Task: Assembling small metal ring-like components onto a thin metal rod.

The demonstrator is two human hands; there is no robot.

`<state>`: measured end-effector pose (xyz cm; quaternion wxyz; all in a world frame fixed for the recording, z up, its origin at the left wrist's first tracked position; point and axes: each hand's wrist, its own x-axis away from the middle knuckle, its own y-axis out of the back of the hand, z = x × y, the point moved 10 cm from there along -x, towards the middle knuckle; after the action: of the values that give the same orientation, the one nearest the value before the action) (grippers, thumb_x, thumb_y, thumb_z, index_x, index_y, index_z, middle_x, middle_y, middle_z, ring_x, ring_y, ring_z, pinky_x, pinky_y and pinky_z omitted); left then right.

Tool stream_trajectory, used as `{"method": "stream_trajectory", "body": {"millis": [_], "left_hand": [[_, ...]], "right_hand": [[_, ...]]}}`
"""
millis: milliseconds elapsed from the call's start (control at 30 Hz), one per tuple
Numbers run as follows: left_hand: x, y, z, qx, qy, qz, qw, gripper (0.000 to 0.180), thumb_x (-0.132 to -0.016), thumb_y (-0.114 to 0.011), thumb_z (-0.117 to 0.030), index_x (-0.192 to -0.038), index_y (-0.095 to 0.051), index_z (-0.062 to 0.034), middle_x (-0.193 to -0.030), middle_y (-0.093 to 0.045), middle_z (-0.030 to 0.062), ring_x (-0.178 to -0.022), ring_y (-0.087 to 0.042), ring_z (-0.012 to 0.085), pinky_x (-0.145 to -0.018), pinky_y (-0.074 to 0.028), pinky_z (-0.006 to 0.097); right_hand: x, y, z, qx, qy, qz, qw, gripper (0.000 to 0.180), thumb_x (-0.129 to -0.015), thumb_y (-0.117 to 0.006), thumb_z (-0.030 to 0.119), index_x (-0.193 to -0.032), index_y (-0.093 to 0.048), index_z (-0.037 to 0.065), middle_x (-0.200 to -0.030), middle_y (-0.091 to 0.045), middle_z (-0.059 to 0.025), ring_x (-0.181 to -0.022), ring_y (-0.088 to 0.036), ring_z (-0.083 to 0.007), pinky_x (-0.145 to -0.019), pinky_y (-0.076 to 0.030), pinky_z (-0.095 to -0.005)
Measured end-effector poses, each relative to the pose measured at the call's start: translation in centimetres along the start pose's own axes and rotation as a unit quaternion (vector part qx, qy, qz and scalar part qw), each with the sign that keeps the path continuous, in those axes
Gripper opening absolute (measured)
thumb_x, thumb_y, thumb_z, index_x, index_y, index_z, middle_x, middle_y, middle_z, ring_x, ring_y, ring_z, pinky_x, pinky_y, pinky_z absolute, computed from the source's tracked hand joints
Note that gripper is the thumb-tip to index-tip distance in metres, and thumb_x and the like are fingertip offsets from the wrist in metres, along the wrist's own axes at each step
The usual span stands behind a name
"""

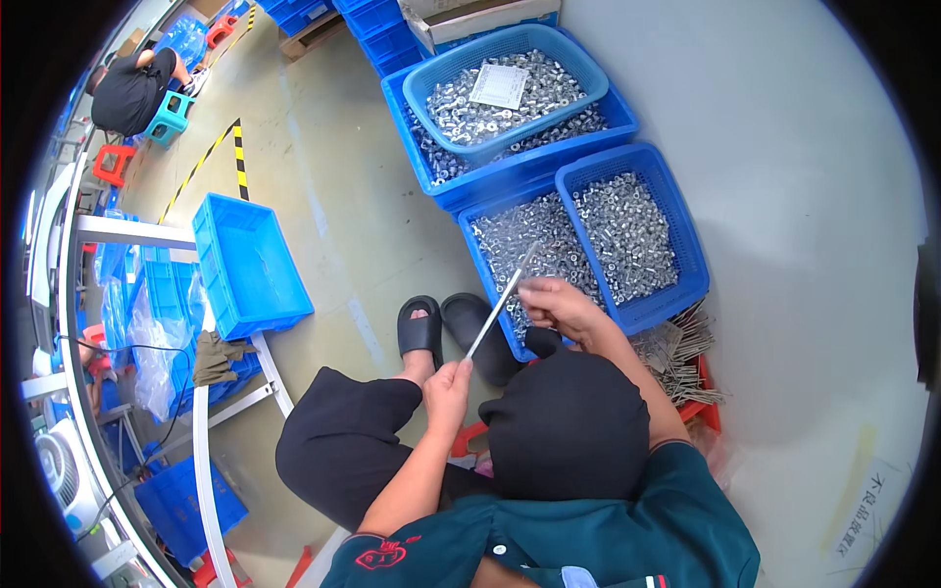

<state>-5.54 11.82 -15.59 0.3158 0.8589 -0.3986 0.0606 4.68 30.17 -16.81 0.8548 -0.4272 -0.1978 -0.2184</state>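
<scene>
Our green shirt [627,524] is closest. Our left hand [447,394] grips the rod [493,317] and should hold firm; ahead, our right hand [557,302] curls beside it, its hold unclear.

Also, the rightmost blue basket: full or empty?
Partly full: small metal parts hide the bottom of the blue basket, bare inner wall showing at right; depth, cannot tell.

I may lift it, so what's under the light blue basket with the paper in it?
Under the basket is a larger, darker blue bin holding small silvery metal parts, visible along the basket's near side. What lies directly beneath is covered.
</scene>
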Motion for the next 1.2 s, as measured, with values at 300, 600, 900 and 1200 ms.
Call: {"method": "stream_trajectory", "body": {"millis": [300, 600, 900, 1200], "left_hand": [[0.2, 0.3, 0.4, -0.001, -0.008, -0.009, 1.0, 0.038, -0.086, -0.057, -0.032, -0.065, -0.052, -0.001, -0.05, -0.044, 0.0102, -0.047, -0.042, 0.0167, -0.049, -0.037, 0.034], [0.4, -0.4, -0.2, -0.044, -0.029, 0.013, 0.999, 0.04, -0.086, -0.056, -0.035, -0.062, -0.051, -0.0027, -0.053, -0.048, 0.0139, -0.05, -0.05, 0.0279, -0.051, -0.038, 0.038], [0.4, 0.1, -0.9, -0.06, -0.04, -0.003, 0.997, 0.039, -0.085, -0.057, -0.034, -0.062, -0.05, -0.0028, -0.054, -0.048, 0.0146, -0.05, -0.05, 0.0293, -0.05, -0.038, 0.038], [0.4, -0.1, -1.4, -0.065, -0.056, 0.009, 0.996, 0.038, -0.085, -0.058, -0.031, -0.062, -0.049, -0.0024, -0.055, -0.047, 0.015, -0.051, -0.049, 0.0302, -0.05, -0.038, 0.038]], "right_hand": [[0.8, 5.9, 4.4, -0.037, 0.135, -0.168, 0.976, 0.025, -0.092, -0.051, 0.019, -0.105, -0.05, -0.002, -0.093, -0.061, -0.0129, -0.07, -0.062, -0.0157, -0.053, -0.052, -0.0243], [-0.1, 5.6, 4.9, -0.2, 0.118, -0.083, 0.969, 0.024, -0.09, -0.056, 0.027, -0.088, -0.056, 0.003, -0.07, -0.048, -0.0011, -0.052, -0.04, -0.0065, -0.041, -0.031, -0.0178], [0.3, 5.1, 5.4, -0.131, 0.105, -0.07, 0.983, 0.014, -0.09, -0.054, 0.014, -0.092, -0.056, 0.0, -0.067, -0.046, -0.0017, -0.052, -0.039, -0.0069, -0.042, -0.032, -0.0175], [0.4, 4.9, 5.2, -0.224, 0.138, -0.037, 0.964, 0.015, -0.09, -0.054, 0.012, -0.095, -0.055, -0.002, -0.067, -0.046, -0.0016, -0.053, -0.041, -0.0069, -0.042, -0.032, -0.0184]]}}
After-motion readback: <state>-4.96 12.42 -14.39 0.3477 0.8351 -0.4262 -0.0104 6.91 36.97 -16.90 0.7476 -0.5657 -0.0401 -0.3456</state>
